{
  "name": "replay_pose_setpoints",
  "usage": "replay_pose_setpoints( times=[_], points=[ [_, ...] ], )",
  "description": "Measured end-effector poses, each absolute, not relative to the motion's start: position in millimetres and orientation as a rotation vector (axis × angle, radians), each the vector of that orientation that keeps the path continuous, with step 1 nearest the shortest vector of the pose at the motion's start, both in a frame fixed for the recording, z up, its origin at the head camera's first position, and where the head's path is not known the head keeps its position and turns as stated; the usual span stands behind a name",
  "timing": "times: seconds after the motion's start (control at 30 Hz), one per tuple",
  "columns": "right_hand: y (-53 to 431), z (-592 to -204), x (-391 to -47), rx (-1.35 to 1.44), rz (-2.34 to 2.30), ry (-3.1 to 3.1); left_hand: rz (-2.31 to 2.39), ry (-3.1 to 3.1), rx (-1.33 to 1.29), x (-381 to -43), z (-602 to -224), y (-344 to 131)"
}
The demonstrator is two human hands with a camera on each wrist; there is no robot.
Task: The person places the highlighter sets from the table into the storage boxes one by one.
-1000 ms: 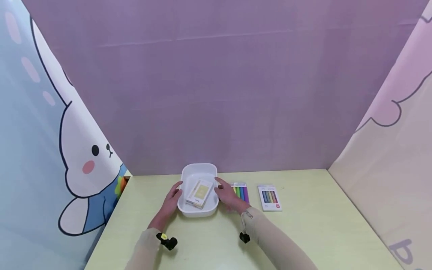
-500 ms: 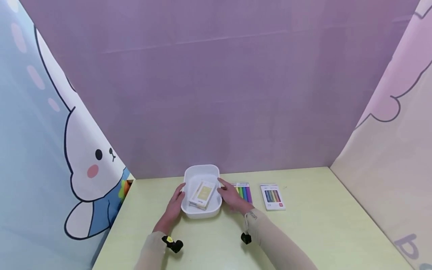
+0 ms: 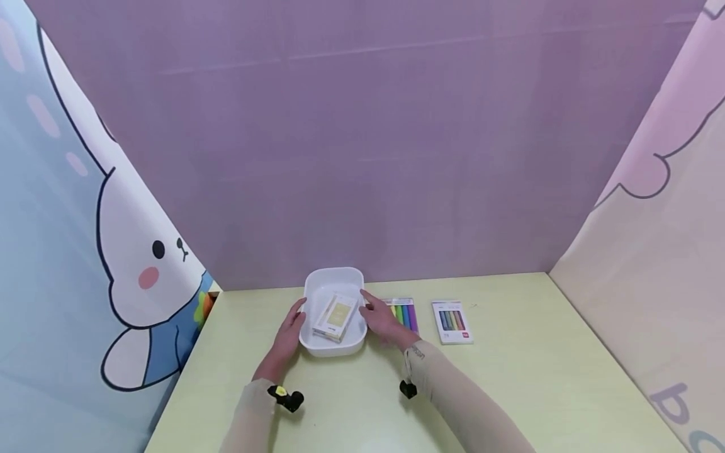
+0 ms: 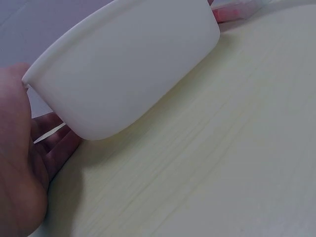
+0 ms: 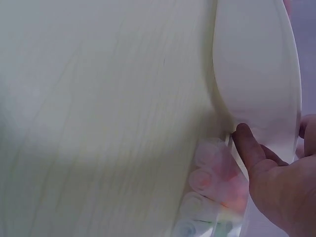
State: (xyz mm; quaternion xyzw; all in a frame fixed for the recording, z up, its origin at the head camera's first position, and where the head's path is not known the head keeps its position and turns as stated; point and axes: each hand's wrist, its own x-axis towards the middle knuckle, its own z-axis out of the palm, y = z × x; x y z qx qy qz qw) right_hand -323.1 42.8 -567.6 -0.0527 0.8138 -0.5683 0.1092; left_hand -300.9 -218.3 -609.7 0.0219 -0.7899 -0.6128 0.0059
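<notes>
A white plastic tub [image 3: 324, 284] with rounded corners stands near the back of the table, left of centre. Inside it lies a small white box with a yellow panel [image 3: 335, 318], set at a slant. My left hand [image 3: 287, 336] holds the tub's left side. In the left wrist view the heel of the hand is at the rim, fingers against the wall [image 4: 123, 69]. My right hand [image 3: 382, 319] holds the opposite side, thumb by the rim and fingertips low on the wall, as the right wrist view shows. Under that hand lies a partly hidden pack of coloured sticks [image 3: 408, 313].
Farther right on the pale table [image 3: 538, 377] lies a white box with coloured sticks on its front [image 3: 452, 322]. A purple backdrop [image 3: 362, 157] rises behind the table's back edge. Printed cloths hang on both sides, a rabbit [image 3: 141, 251] on the left one.
The head view shifts slightly. Both hands stay on the tub, and the tub and packs keep their places on the table.
</notes>
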Motion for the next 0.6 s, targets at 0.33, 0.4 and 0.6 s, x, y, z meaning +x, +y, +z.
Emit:
replay_pose_setpoints(
  times=[0.33,0.4,0.6],
  points=[
    [49.7,-556.0,-313.1,-0.228,-1.616,2.495,-1.951,-2.451,0.085,-295.5,-609.1,-216.8],
    [53.0,-551.9,-310.1,-0.261,-1.553,2.583,-1.942,-2.456,0.076,-296.2,-608.2,-217.5],
    [63.1,-546.7,-300.7,-0.338,-1.329,2.839,-1.93,-2.495,0.044,-296.3,-606.9,-218.3]
  ],
)
